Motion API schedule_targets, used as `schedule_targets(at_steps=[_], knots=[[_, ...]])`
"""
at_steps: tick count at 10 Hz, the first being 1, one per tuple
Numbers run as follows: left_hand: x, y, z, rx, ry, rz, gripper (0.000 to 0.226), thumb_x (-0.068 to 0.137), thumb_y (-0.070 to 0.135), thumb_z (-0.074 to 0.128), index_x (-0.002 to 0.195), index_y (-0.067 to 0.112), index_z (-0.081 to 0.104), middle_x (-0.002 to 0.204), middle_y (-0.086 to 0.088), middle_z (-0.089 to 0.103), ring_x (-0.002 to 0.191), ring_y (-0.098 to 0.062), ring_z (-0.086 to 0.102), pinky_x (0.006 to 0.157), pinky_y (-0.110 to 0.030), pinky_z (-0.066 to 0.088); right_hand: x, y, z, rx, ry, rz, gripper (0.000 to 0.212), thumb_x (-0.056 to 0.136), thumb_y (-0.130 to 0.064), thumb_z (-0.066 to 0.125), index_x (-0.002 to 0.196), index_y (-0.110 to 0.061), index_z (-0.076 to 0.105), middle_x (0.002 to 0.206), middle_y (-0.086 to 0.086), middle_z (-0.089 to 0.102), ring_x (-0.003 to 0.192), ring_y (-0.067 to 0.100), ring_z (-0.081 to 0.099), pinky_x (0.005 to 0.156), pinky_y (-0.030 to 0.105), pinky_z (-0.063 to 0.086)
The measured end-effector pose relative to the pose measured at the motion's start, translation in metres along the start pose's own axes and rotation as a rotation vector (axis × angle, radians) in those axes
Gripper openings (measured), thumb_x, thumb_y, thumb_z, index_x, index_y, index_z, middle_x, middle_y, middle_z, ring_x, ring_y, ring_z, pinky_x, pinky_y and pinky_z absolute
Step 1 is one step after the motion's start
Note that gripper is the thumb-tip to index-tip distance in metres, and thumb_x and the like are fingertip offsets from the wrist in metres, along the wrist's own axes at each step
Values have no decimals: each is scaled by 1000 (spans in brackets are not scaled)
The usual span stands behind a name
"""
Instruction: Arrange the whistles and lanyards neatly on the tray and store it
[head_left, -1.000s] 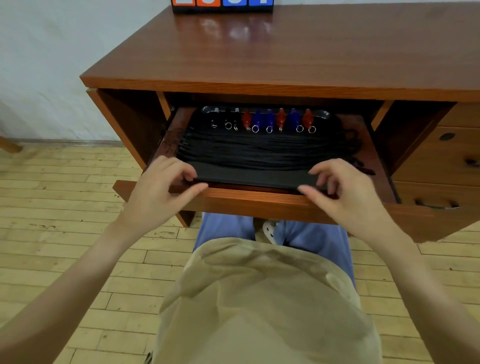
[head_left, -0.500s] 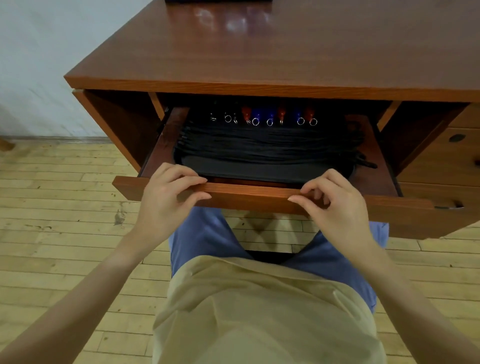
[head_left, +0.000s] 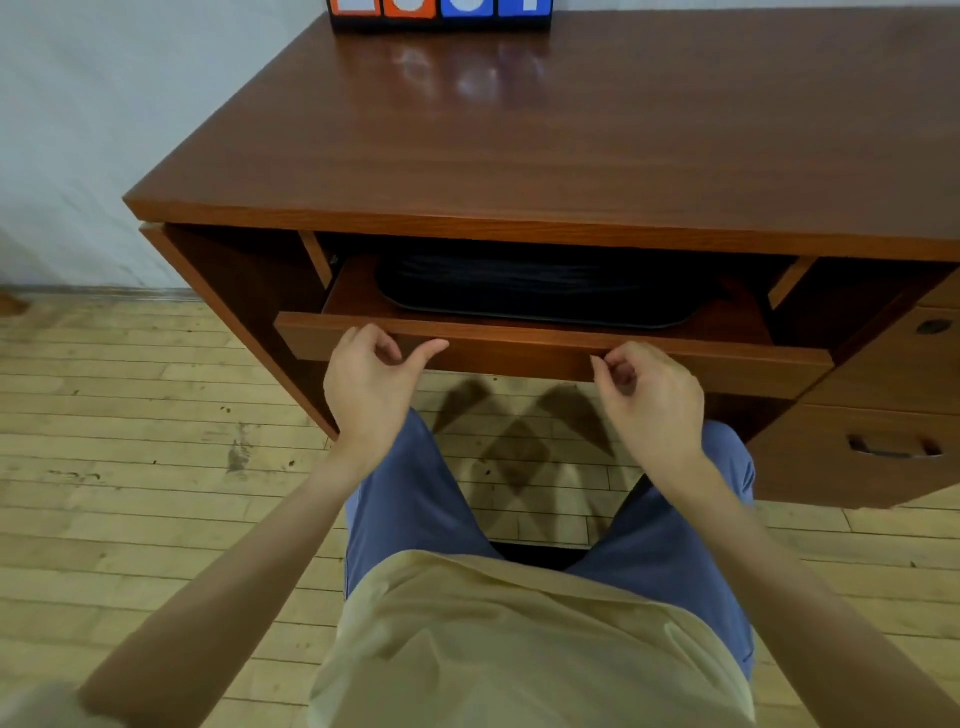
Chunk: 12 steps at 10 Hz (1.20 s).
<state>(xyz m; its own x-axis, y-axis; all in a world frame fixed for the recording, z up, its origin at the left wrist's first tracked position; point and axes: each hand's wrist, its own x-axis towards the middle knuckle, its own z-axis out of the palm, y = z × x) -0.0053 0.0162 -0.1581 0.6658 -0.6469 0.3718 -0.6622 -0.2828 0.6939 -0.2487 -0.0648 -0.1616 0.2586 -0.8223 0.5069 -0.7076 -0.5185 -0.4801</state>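
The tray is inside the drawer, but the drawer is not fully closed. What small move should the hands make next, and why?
Probably push the drawer the rest of the way in. Its front still stands out from the desk, and the black tray with the lanyards lies flat inside. The left hand and right hand are at the drawer front, fingers loosely curled, so a short forward push seems enough.

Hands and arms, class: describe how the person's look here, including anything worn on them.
Both the left hand and right hand are bare: no gloves, rings or watch visible. The forearms are bare too, with no sleeve reaching them. A beige top and blue trousers show below.
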Motion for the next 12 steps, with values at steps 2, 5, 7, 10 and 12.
schedule_targets(at_steps=[2, 5, 7, 10, 12], knots=[[23, -7, 27, -47, -56, 52, 38, 78, 48, 70, 82, 11, 61, 82, 2, 56, 79, -15, 56, 71, -24, 45, 23, 10, 14, -18, -78, -26, 14, 82, -18, 65, 92, -9, 59, 78, -2, 54, 67, 13, 50, 56, 25, 37], [57, -9, 50, 5, -211, 90, 39, 77, 25, 78, 103, 4, 58, 109, -13, 54, 97, -26, 58, 88, -34, 48, 61, 12, 28, -72, -216, -14, 35, 75, -12, 69, 104, -2, 52, 98, 13, 56, 88, 28, 56, 80, 36, 46], [66, -10, 49, 46, -236, 113, 35, 76, 18, 78, 100, 3, 58, 110, -15, 53, 94, -27, 59, 86, -35, 51, 67, 10, 26, -71, -233, 5, 36, 74, -12, 69, 103, -2, 52, 99, 13, 56, 86, 28, 57, 76, 32, 44], [58, 42, 9, -144, -211, 277, 18, 91, 29, 62, 91, 11, 60, 82, 5, 62, 77, -8, 59, 67, -20, 49, 93, -31, -18, 139, -71, -205, 19, 92, -26, 55, 80, -12, 60, 73, -2, 56, 64, 12, 53, 57, 24, 45], [93, 88, -11, -316, -136, 376, 13, 93, 21, 59, 97, 9, 60, 90, 1, 63, 82, -10, 60, 73, -23, 50, 149, -55, -25, 248, 31, -193, 19, 94, -19, 48, 103, -9, 62, 102, -1, 57, 90, 6, 53, 79, 14, 43]])
